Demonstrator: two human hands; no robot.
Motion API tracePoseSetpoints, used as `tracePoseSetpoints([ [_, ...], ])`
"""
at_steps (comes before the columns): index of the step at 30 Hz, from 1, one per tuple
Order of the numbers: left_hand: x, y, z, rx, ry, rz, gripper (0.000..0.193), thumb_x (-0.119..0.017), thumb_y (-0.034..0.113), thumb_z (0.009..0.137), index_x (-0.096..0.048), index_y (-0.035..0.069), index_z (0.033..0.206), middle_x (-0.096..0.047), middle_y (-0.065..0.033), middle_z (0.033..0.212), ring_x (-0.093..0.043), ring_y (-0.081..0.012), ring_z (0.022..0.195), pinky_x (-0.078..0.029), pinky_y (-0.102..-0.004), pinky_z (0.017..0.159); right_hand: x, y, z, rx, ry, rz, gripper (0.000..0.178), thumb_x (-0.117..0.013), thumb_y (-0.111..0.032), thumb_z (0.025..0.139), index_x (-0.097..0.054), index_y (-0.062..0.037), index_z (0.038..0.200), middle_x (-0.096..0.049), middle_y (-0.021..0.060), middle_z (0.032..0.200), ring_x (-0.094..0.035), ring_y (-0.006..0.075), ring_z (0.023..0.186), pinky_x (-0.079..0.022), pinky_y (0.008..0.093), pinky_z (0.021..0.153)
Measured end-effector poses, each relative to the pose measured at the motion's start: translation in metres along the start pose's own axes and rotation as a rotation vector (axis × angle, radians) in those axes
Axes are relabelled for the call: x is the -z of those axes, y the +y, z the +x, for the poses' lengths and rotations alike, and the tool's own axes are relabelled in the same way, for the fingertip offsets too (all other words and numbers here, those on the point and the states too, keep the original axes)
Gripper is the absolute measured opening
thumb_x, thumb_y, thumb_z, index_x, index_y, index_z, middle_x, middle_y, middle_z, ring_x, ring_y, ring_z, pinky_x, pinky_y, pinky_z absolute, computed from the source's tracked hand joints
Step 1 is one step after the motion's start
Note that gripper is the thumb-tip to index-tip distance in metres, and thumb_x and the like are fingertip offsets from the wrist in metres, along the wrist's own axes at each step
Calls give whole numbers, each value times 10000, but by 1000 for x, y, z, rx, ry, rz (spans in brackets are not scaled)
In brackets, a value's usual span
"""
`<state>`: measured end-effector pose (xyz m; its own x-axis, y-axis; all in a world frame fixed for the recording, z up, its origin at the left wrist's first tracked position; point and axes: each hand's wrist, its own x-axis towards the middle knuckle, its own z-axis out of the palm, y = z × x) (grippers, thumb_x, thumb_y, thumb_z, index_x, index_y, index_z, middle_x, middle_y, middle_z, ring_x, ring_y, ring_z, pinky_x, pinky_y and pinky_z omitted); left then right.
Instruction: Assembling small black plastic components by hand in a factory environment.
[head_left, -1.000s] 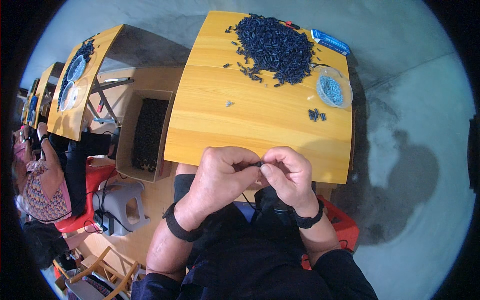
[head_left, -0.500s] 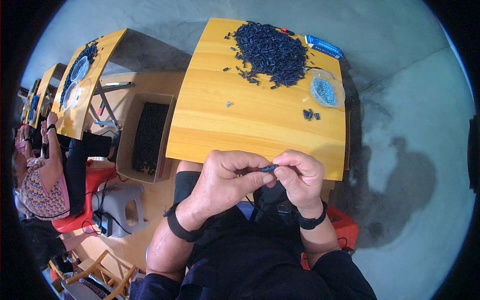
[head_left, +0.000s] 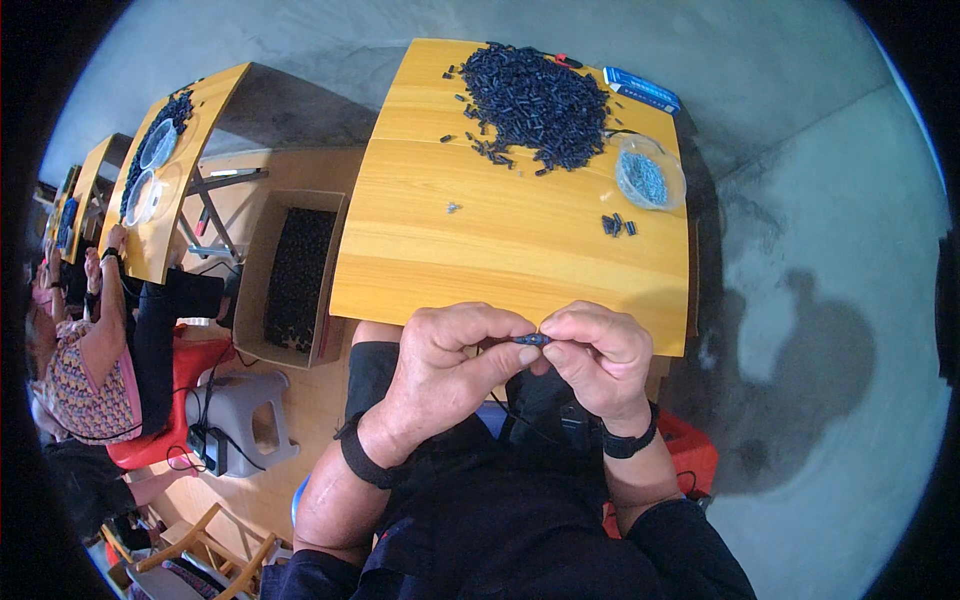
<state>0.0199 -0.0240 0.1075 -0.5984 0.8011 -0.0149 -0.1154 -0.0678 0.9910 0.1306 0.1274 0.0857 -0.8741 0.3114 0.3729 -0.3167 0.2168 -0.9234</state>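
A grey concrete floor (head_left: 800,200) is lit by daylight; yellow wooden worktops (head_left: 480,250) are lined up leftward; a grey plastic stool (head_left: 240,415) is seen.

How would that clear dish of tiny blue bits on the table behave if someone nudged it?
The clear dish looks thin and shallow, so it would probably slide easily on the smooth wooden table rather than tip. Its blue bits look tiny and loose, so a sharp push might scatter some. It seems light for its size.
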Motion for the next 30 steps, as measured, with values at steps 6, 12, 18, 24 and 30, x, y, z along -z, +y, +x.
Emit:
tracePoseSetpoints([
  [6,1,-1,2,-64,-9,111,114,-738,-36,745,-697,-9,849,-668,-73,751,-607,-115,667,-469,-245,591,-1,2,2,33,6,-98,107,-661,9,823,-636,9,927,-637,105,728,-622,173,600,-470,261,532],
  [12,3,-4,4,-48,0,82,108,-731,-47,743,-698,-5,836,-660,-77,737,-604,-123,655,-460,-246,575,-2,3,6,64,-7,-99,98,-651,17,830,-639,9,927,-637,104,722,-620,166,597,-468,258,531],
  [18,3,-11,6,-117,-40,68,93,-688,-8,805,-696,1,898,-673,-67,761,-631,-115,694,-493,-243,601,-1,7,2,-25,-18,81,121,-625,49,846,-636,13,961,-637,102,751,-632,147,626,-490,249,549],
  [24,4,-14,6,-138,-52,56,97,-692,-11,808,-692,9,903,-660,-62,769,-636,-125,702,-492,-250,600,1,13,1,-37,-34,179,125,-620,47,853,-632,12,973,-650,123,820,-640,156,670,-511,252,588],
  [30,6,-16,7,-109,-44,32,86,-696,1,810,-688,9,894,-658,-64,764,-635,-126,705,-491,-250,603,1,15,3,-2,-48,155,121,-623,37,856,-631,15,975,-654,136,853,-640,160,703,-510,251,609],
])
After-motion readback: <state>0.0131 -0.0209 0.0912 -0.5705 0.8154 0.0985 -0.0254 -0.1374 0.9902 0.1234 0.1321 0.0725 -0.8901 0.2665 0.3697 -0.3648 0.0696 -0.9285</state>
